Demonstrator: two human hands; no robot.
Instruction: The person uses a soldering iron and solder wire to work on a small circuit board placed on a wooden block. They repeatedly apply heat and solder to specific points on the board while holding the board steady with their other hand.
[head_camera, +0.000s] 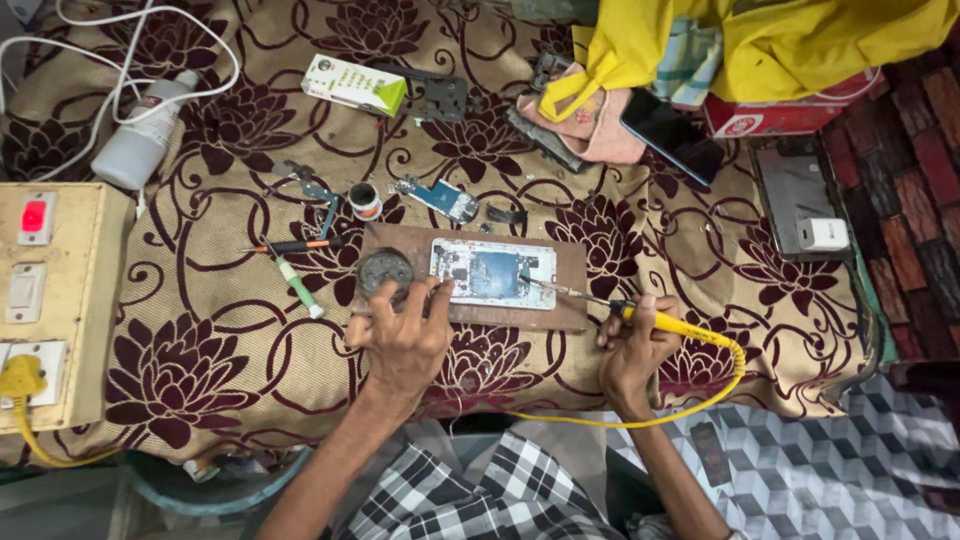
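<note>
Phone chassis (493, 273), back open, lies flat on a brown wooden board (572, 300) at centre. My right hand (632, 350), at 4 o'clock from it, has fingers clamped on a yellow-handled soldering iron (660, 322); its tip sits at the chassis's right edge, contact unclear. My left hand (400, 335), at 8 o'clock, rests fingers together on the board edge, beside a round solder-wire spool (385, 270). Small circuit board (440, 198) lies at 12 o'clock, well apart. Tweezers (322, 200) lie at 10 o'clock.
</note>
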